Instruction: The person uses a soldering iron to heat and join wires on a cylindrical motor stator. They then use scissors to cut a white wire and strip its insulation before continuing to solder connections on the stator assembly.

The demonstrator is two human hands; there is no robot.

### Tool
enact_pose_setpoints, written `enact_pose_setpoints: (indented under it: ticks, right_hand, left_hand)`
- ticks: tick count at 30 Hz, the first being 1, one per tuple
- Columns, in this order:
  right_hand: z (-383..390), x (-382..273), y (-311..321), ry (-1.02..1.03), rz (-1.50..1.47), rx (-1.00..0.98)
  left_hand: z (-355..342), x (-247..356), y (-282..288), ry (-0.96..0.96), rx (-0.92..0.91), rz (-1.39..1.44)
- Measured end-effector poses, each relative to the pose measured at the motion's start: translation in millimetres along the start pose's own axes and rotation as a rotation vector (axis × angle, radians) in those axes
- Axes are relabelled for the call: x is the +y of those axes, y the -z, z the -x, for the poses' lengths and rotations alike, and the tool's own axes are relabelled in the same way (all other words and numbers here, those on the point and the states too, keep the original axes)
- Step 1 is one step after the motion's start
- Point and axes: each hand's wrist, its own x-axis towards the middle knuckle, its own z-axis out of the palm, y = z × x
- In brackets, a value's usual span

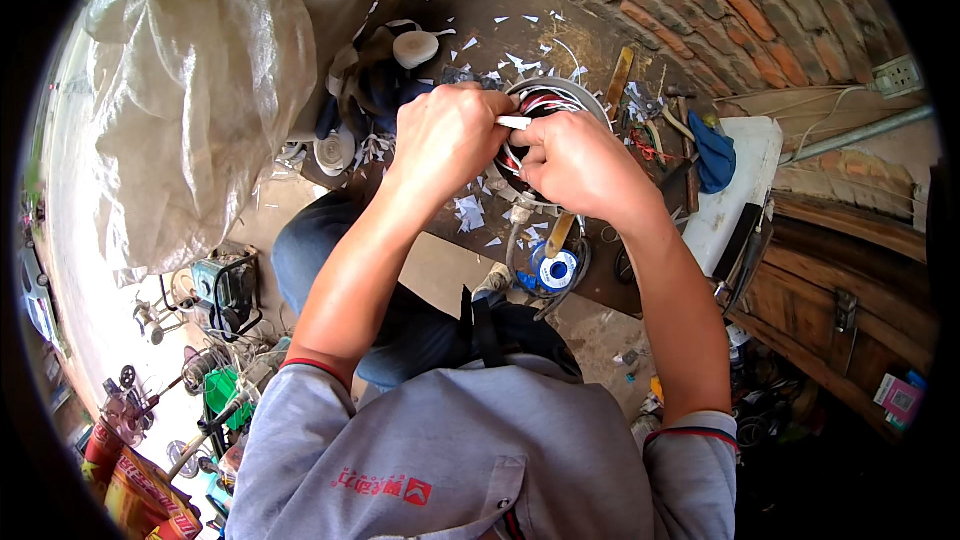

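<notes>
Head view: Two bare hands meet over a cluttered workbench (470, 0), a small white slip (514, 123) pinched between them. The left hand (450, 130) grips the slip's nine o'clock end with curled fingers; the right hand (585, 162) pinches its three o'clock end between thumb and fingers. The slip lies just above the centre of the frame, over a round metal housing (588, 95) wound inside with red and white wires (550, 100). From the slip, a yellowish wooden stick (621, 72) lies at two o'clock, a blue cloth (715, 155) just past three, and a blue-rimmed spool (556, 270) toward half past five. A pale fabric roll (335, 151) sits at nine. White scraps (469, 212) litter the bench, and a brick wall (740, 10) rises at two o'clock.
</notes>
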Motion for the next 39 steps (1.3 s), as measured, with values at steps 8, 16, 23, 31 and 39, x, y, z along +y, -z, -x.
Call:
enact_pose_setpoints:
  ticks: [8,16,23,31,39]
  right_hand:
    - [26.9,10.9,43.7,-0.048,-0.393,0.28]
    - [65.1,-19.9,20.9,0.326,-0.358,0.537]
    - [65.0,0.4,2.2,0.076,-0.823,0.517]
    - [67.0,-1.2,-2.7,-0.059,-0.778,0.594]
    - [114.3,19.2,-5.2,0.136,-0.932,0.832]
  left_hand:
    - [0.2,-6.4,-1.0,0.015,0.008,0.293]
    - [22.3,25.4,21.0,0.021,-0.438,1.122]
    - [7.2,47.1,32.3,-0.001,-0.755,1.061]
    - [12.4,30.9,21.6,0.103,-0.848,1.297]
    - [15.5,3.5,29.7,0.107,-0.464,1.347]
